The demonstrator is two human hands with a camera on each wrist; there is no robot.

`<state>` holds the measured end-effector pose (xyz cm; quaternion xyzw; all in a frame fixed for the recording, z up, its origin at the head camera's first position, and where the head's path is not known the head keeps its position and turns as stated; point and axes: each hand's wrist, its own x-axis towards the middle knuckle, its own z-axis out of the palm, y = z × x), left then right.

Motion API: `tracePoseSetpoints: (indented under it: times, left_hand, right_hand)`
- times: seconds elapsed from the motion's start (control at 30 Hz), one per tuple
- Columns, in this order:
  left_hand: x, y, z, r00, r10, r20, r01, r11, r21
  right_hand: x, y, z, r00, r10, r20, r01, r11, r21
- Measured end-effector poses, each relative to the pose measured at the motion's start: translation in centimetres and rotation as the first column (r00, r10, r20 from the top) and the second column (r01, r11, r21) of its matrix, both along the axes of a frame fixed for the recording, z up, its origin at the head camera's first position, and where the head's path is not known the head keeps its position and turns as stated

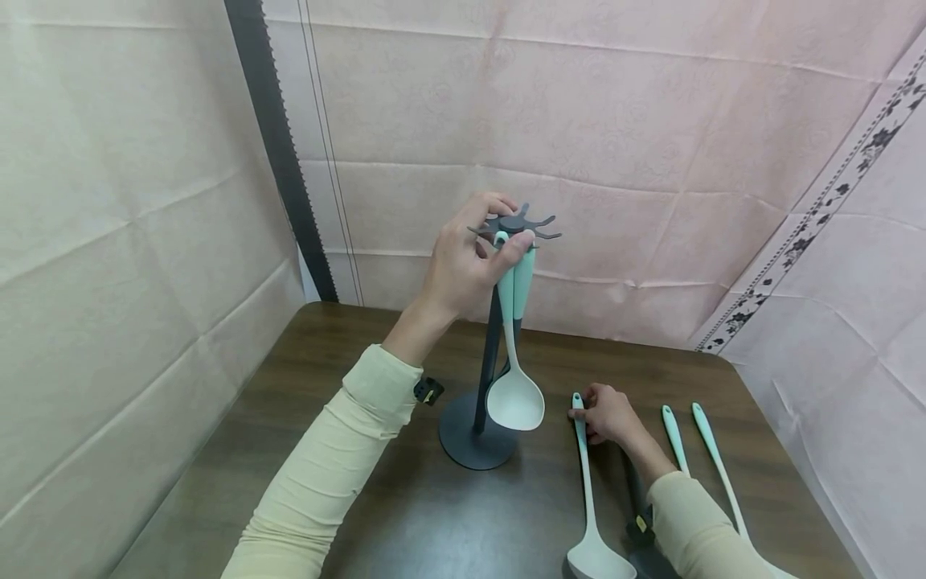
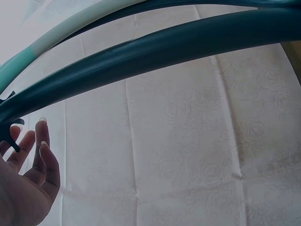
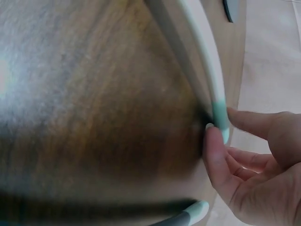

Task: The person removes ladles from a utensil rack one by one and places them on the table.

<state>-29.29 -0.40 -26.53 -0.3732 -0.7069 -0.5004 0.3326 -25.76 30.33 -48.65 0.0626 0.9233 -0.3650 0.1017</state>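
Observation:
A dark utensil stand (image 1: pixel 480 438) with a hooked top (image 1: pixel 515 223) rises from the table. From its hooks hang a white ladle (image 1: pixel 515 402) with a mint handle and, behind it, a second utensil (image 1: pixel 524 285) whose lower part is mostly hidden. My left hand (image 1: pixel 473 249) grips the hooked top, its thumb across the ladle's handle end. In the left wrist view, curled fingers (image 2: pixel 41 155) show beside the hooks. To the right, my right hand (image 1: pixel 611 414) pinches the mint handle end of a white spoon-like utensil (image 1: pixel 587 482), whose bowl lies toward the near edge.
Two more mint handles (image 1: pixel 674 434) lie to the right of my right hand, partly behind the sleeve. A dark utensil (image 1: pixel 631 482) lies beside the pinched one. Pale cloth walls (image 1: pixel 579 121) stand around the brown table (image 1: pixel 347 338).

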Motion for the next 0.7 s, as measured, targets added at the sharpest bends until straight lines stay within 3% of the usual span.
tracePoseSetpoints:
  times: [0.27,0.43,0.57,0.7]
  left_hand:
    - [-0.1,0.0,-0.1,1.0,0.0,0.001,0.0,1.0,-0.001]
    - [-0.1,0.0,-0.1,1.0,0.0,-0.005,0.0,1.0,0.001]
    - [-0.1,0.0,0.0,1.0,0.003,-0.009,-0.003,1.0,0.001]
    - [-0.1,0.1,0.0,1.0,0.002,-0.012,-0.002,1.0,0.0]
  right_hand:
    - [0.7,0.3,2.2,0.989,0.126,0.072,-0.13,0.99,0.061]
    - [0.9,0.5,4.2,0.966,0.231,0.117,-0.25,0.95,0.19]
    - [1.4,0.2,5.8,0.957,0.269,0.111,-0.289,0.919,0.267]
    - [1.9,-0.3,6.8,0.951,0.306,0.046,-0.304,0.897,0.321]
